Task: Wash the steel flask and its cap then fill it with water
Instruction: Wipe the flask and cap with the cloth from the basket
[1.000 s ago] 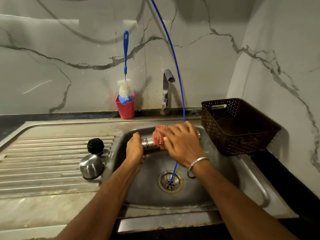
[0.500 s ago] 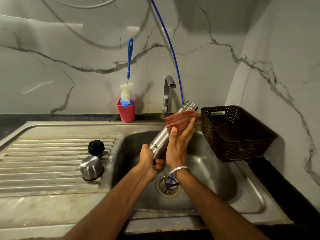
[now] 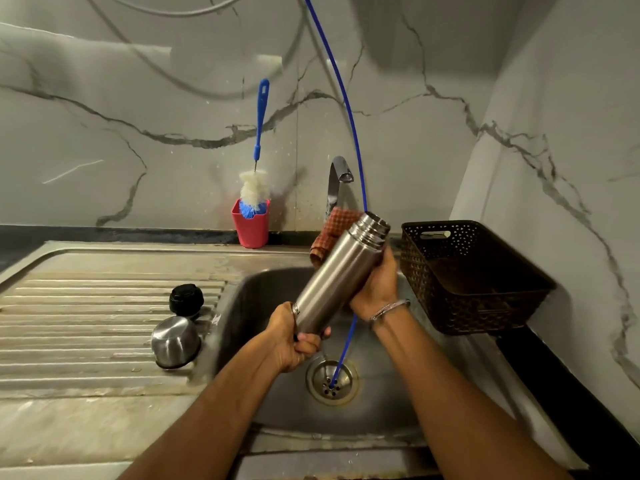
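Note:
The steel flask (image 3: 337,275) is tilted over the sink basin (image 3: 398,407), its open threaded mouth up and to the right. My left hand (image 3: 294,337) grips its base. My right hand (image 3: 375,285) wraps the upper body from behind, holding a red checked scrub cloth (image 3: 332,230) that sticks out behind the flask. On the draining board, the steel cup cap (image 3: 175,341) lies beside the black stopper (image 3: 186,299).
A tap (image 3: 337,178) stands behind the flask. A thin blue tube (image 3: 346,105) runs from above into the drain (image 3: 331,381). A bottle brush (image 3: 258,157) stands in a red cup (image 3: 250,226). A dark woven basket (image 3: 467,271) sits right of the sink.
The flask went from lying level across the sink to tilted upright. My right hand slid the cloth from the front of the body round behind it.

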